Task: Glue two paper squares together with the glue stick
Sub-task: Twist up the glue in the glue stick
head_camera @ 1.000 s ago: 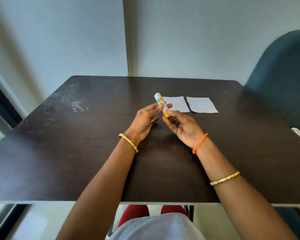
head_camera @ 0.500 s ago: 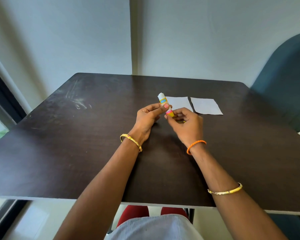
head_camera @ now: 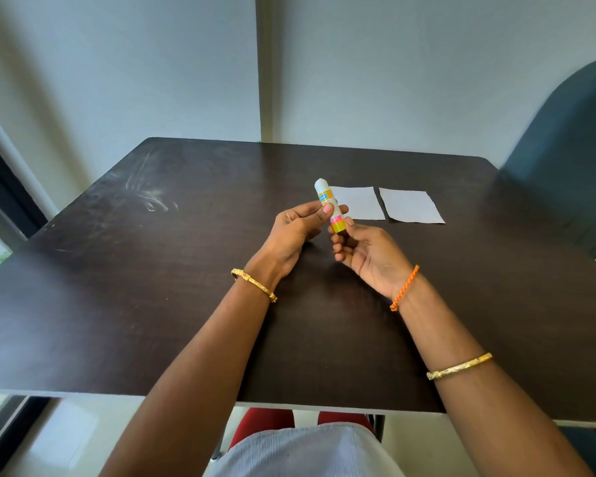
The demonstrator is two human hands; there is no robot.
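A glue stick (head_camera: 325, 198) with a white cap and a yellow and pink base is held tilted above the dark table (head_camera: 152, 270). My left hand (head_camera: 295, 232) pinches its middle between thumb and fingers. My right hand (head_camera: 365, 254) is palm up, with its fingertips on the yellow base. Two white paper squares lie flat side by side just beyond the hands: the left square (head_camera: 358, 203), partly behind the glue stick, and the right square (head_camera: 412, 210).
A dark teal chair back (head_camera: 565, 149) stands at the table's right side. The wall runs close behind the far edge. A window frame (head_camera: 0, 201) is at the left. Scuff marks (head_camera: 148, 194) show on the table's far left.
My right hand has turned from knuckles up to palm up, still at the stick's base. The left hand and the glue stick have barely moved.
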